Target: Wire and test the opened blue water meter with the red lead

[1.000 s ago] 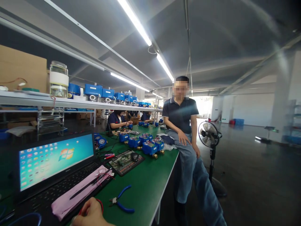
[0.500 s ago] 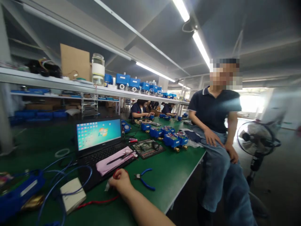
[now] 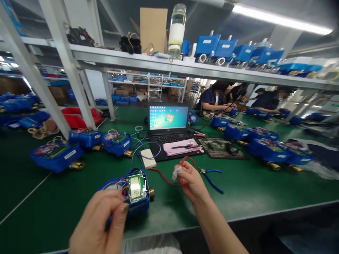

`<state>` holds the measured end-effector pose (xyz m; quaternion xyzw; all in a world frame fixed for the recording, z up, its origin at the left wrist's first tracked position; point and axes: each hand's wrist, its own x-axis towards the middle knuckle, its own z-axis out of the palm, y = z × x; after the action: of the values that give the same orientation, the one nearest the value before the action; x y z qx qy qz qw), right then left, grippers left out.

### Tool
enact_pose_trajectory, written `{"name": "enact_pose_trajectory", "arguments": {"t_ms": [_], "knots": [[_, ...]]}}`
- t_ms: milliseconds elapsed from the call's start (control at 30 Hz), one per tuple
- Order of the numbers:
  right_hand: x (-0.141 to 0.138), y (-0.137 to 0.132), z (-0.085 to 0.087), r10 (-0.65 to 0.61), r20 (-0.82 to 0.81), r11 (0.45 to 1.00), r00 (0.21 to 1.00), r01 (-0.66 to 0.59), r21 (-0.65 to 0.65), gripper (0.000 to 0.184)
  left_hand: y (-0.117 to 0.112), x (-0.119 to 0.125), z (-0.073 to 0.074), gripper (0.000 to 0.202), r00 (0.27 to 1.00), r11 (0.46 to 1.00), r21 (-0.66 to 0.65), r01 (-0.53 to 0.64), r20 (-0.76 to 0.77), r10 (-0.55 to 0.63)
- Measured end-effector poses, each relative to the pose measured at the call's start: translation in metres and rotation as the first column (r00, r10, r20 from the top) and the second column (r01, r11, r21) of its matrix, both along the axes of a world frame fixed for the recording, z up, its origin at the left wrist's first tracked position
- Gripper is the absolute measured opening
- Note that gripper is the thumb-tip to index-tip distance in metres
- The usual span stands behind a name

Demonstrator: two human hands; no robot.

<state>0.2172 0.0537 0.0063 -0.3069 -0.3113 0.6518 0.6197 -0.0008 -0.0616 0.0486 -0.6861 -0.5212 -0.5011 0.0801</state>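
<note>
Low in the frame, left of centre: left hand [image 3: 99, 225], fingers pinched together on thin wires at the near edge of a blue plastic water meter with an exposed green circuit board [image 3: 134, 190], resting on the green counter [image 3: 251, 192]. Just right of centre: right hand [image 3: 191, 181], raised above the counter, fingertips pressed on a small white plastic connector [image 3: 176, 173] at the end of a looped red wire [image 3: 161, 175]. Right of that hand, flat on the counter: blue-handled pliers [image 3: 212, 175]. Behind, mid-frame: open black laptop [image 3: 169, 128] with lit screen, pink cloth [image 3: 180, 147] across its keyboard, small white box [image 3: 148, 158] at its left corner. Middle left: further blue meters [image 3: 86, 137] in a row. Along the top: grey metal shelf [image 3: 148, 63] bearing a clear jar [image 3: 177, 30] and blue housings. Upper right, behind the counter: seated co-workers [image 3: 212, 100].
</note>
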Motion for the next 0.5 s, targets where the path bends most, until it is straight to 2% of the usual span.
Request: {"name": "enact_pose_trajectory", "arguments": {"t_ms": [67, 133, 233, 300, 367, 500], "knots": [[-0.004, -0.014, 0.007, 0.033, -0.028, 0.999, 0.999, -0.032, 0.018, 0.054, -0.009, 0.028, 0.004, 0.012, 0.99, 0.989, -0.058, 0.14, -0.029, -0.141], [-0.006, -0.025, 0.012, 0.053, -0.034, 0.997, 0.998, -0.052, 0.054, 0.053, -0.012, 0.053, 0.001, 0.015, 0.973, 0.951, -0.207, 0.231, 0.019, -0.232], [-0.006, -0.038, 0.013, 0.045, 0.042, 0.984, 0.998, -0.052, 0.169, 0.042, -0.008, 0.073, -0.007, 0.012, 0.951, 0.851, -0.429, 0.303, 0.193, -0.242], [-0.003, -0.044, 0.011, 0.031, 0.124, 0.968, 0.992, -0.061, 0.245, 0.034, -0.002, 0.077, -0.01, 0.014, 0.925, 0.804, -0.475, 0.358, 0.294, -0.239], [0.0, -0.049, 0.008, 0.03, 0.188, 0.945, 0.982, -0.089, 0.315, 0.027, 0.004, 0.078, -0.01, 0.023, 0.903, 0.803, -0.449, 0.392, 0.357, -0.241], [0.004, -0.058, 0.004, 0.023, 0.232, 0.892, 0.972, -0.125, 0.434, 0.014, 0.005, 0.08, -0.006, 0.033, 0.92, 0.877, -0.339, 0.339, 0.314, -0.234]]}}
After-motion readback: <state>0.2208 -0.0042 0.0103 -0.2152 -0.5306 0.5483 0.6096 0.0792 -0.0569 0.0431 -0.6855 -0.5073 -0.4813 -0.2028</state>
